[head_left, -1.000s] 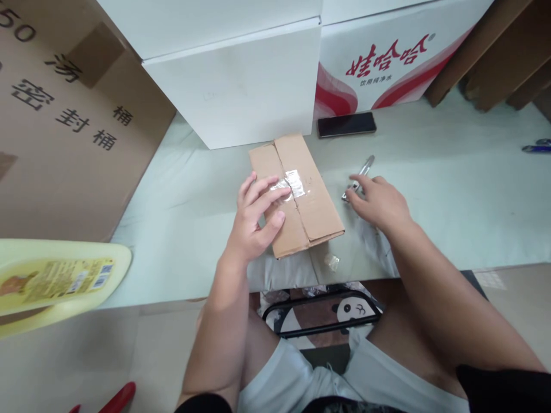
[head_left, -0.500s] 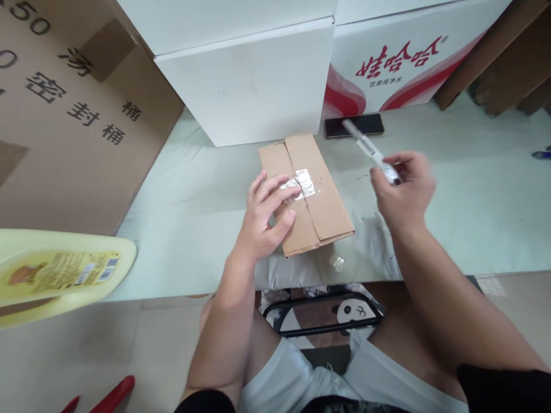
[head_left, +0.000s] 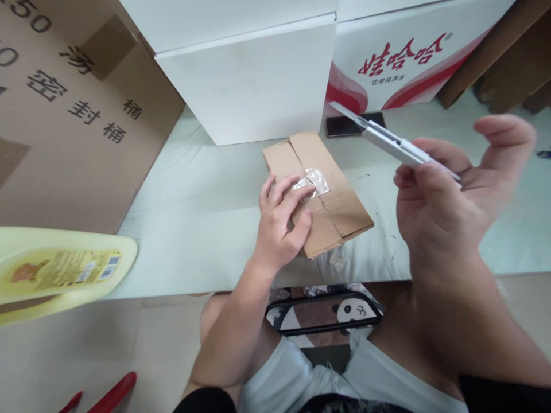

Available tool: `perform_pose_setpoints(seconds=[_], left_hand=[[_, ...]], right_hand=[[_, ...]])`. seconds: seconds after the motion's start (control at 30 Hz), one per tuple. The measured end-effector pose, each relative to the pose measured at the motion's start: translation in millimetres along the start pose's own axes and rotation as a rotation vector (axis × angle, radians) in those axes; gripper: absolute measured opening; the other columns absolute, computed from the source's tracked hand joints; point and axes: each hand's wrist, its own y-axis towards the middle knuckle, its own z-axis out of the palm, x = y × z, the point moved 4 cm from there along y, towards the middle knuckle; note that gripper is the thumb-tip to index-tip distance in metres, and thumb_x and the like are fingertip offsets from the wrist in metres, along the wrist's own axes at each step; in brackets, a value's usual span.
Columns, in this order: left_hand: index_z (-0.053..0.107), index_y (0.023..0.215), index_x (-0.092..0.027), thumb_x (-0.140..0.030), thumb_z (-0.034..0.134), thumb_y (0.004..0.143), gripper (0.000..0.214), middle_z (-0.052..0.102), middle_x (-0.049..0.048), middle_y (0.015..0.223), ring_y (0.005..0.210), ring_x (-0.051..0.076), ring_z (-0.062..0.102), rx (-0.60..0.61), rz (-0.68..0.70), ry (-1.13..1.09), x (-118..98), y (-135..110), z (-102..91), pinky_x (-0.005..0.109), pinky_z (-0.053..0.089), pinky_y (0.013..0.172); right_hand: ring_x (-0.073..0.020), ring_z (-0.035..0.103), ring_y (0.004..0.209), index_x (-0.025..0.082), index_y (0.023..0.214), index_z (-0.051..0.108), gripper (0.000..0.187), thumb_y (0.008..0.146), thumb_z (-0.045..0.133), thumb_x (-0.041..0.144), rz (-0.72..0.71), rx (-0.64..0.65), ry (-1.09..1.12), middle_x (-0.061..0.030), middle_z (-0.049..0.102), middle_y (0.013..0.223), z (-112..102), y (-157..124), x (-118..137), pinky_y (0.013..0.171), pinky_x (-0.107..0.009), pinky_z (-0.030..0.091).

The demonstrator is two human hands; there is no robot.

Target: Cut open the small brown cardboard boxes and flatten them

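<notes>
A small brown cardboard box (head_left: 333, 189) lies flat on the pale green table (head_left: 193, 229), its seam taped shut with clear tape (head_left: 316, 179). My left hand (head_left: 282, 221) rests on the box's left half, fingers spread over the lid and touching the tape. My right hand (head_left: 443, 195) is raised above the table to the right of the box and holds a silver utility knife (head_left: 387, 140), blade end pointing up and left, the index finger and thumb loosely extended.
A black phone (head_left: 344, 125) lies behind the box. White cartons (head_left: 249, 80) and a red-printed carton (head_left: 404, 63) stand at the back, a large brown carton (head_left: 77, 109) at left. A yellow bottle (head_left: 60, 272) juts in at left. A panda-print stool (head_left: 327, 312) sits below.
My right hand picked the knife off the table and raised it up and toward me. The box shifted slightly right under my left hand.
</notes>
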Motion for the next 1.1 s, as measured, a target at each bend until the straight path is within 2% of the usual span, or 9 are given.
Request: perform_pose_setpoints(seconds=[0.07, 0.13, 0.23, 0.4, 0.57, 0.8, 0.93, 1.1], left_hand=[[0.065, 0.127, -0.023, -0.038, 0.046, 0.102, 0.035, 0.061, 0.0090, 0.140, 0.143, 0.026, 0.049, -0.014, 0.013, -0.005, -0.1, -0.1, 0.6, 0.053, 0.025, 0.132], [0.065, 0.127, -0.023, -0.036, 0.046, 0.102, 0.035, 0.062, 0.0087, 0.139, 0.142, 0.026, 0.050, -0.021, 0.021, -0.004, 0.3, -0.2, 1.3, 0.053, 0.025, 0.132], [0.065, 0.127, -0.024, -0.036, 0.046, 0.101, 0.034, 0.062, 0.0079, 0.140, 0.142, 0.026, 0.049, -0.035, 0.024, -0.004, 1.3, -0.5, 2.0, 0.053, 0.025, 0.132], [0.065, 0.128, -0.024, -0.038, 0.045, 0.102, 0.035, 0.061, 0.0082, 0.140, 0.143, 0.026, 0.048, -0.040, 0.022, -0.005, 2.4, -0.6, 2.6, 0.055, 0.025, 0.132], [0.065, 0.126, -0.024, -0.042, 0.043, 0.103, 0.037, 0.061, 0.0086, 0.141, 0.144, 0.026, 0.046, -0.054, 0.030, -0.002, 3.1, -1.7, 3.2, 0.055, 0.026, 0.131], [0.065, 0.126, -0.024, -0.045, 0.044, 0.104, 0.037, 0.061, 0.0088, 0.141, 0.142, 0.026, 0.048, -0.067, 0.029, -0.013, 3.3, -2.1, 4.1, 0.054, 0.026, 0.131], [0.065, 0.125, -0.024, -0.045, 0.043, 0.104, 0.037, 0.062, 0.0087, 0.141, 0.142, 0.025, 0.049, -0.064, 0.033, -0.004, 2.5, -1.5, 3.4, 0.054, 0.026, 0.131], [0.066, 0.125, -0.023, -0.044, 0.043, 0.104, 0.036, 0.061, 0.0087, 0.141, 0.143, 0.025, 0.048, -0.066, 0.033, 0.004, 2.3, -2.1, 3.2, 0.053, 0.026, 0.131]], right_hand=[[-0.0122, 0.057, 0.060, 0.031, 0.101, 0.053, 0.027, 0.081, 0.070, 0.023, -0.007, -0.006, 0.027, 0.0047, 0.065, 0.086, -2.0, 3.2, -8.7, 0.058, -0.030, 0.051], [-0.0111, 0.054, 0.057, 0.030, 0.100, 0.053, 0.030, 0.077, 0.072, 0.024, -0.019, -0.024, 0.042, 0.0055, 0.060, 0.082, -4.9, 5.3, -16.8, 0.056, -0.029, 0.051], [-0.0127, 0.059, 0.065, 0.029, 0.104, 0.051, 0.040, 0.074, 0.076, 0.023, -0.023, -0.014, -0.048, 0.0046, 0.061, 0.083, -7.3, 4.5, -22.6, 0.062, -0.030, 0.054], [-0.0147, 0.067, 0.083, 0.027, 0.099, 0.053, 0.032, 0.079, 0.079, 0.027, -0.163, 0.056, -0.251, 0.0013, 0.064, 0.091, -4.1, -2.4, -12.6, 0.065, -0.028, 0.055], [-0.0166, 0.070, 0.087, 0.027, 0.094, 0.056, 0.015, 0.090, 0.070, 0.027, -0.297, 0.081, -0.427, -0.0002, 0.067, 0.091, 2.4, -8.7, 0.3, 0.074, -0.032, 0.059], [-0.0181, 0.076, 0.094, 0.026, 0.097, 0.055, 0.009, 0.097, 0.062, 0.019, -0.389, 0.168, -0.446, 0.0010, 0.071, 0.097, 8.6, -18.9, 7.5, 0.078, -0.034, 0.060], [-0.0159, 0.076, 0.090, 0.025, 0.096, 0.055, 0.012, 0.096, 0.063, 0.016, -0.435, 0.174, -0.445, 0.0020, 0.073, 0.095, 10.3, -21.5, 10.3, 0.076, -0.031, 0.059], [-0.0176, 0.075, 0.089, 0.026, 0.093, 0.053, 0.012, 0.097, 0.061, 0.019, -0.414, 0.155, -0.498, 0.0012, 0.073, 0.095, 10.8, -23.4, 13.8, 0.074, -0.033, 0.059]])
